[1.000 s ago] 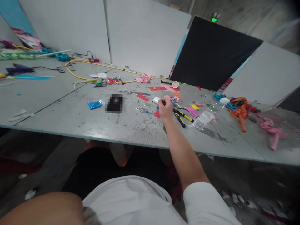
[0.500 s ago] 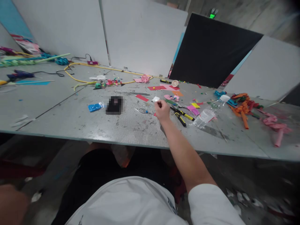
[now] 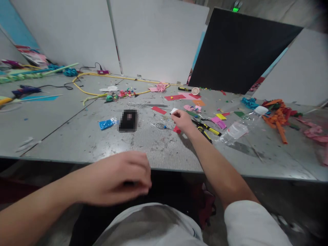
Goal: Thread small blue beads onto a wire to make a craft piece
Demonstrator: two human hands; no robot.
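My right hand (image 3: 182,120) reaches out over the grey table (image 3: 77,136), fingers pinched near a small white scrap (image 3: 173,110) and a red paper piece (image 3: 176,129). What it pinches is too small to make out. A thin wire loop with a blue bead (image 3: 162,126) lies just left of it. Yellow-handled pliers (image 3: 207,129) lie just to its right. My left hand (image 3: 120,177) hovers in front of the table's near edge, close to my body, fingers curled with their tips together. Whether anything is in it stays hidden.
A blurred black object (image 3: 128,120) and a blue packet (image 3: 105,124) lie left of centre. Coloured paper scraps (image 3: 194,102), a clear plastic bottle (image 3: 237,130), orange and pink balloons (image 3: 278,118), a yellow cable (image 3: 87,90) and white partition boards (image 3: 159,37) fill the far side.
My left hand has risen into view from below, up to the table's near edge. My right hand has stayed by the white scrap with little movement, and the camera has tilted slightly.
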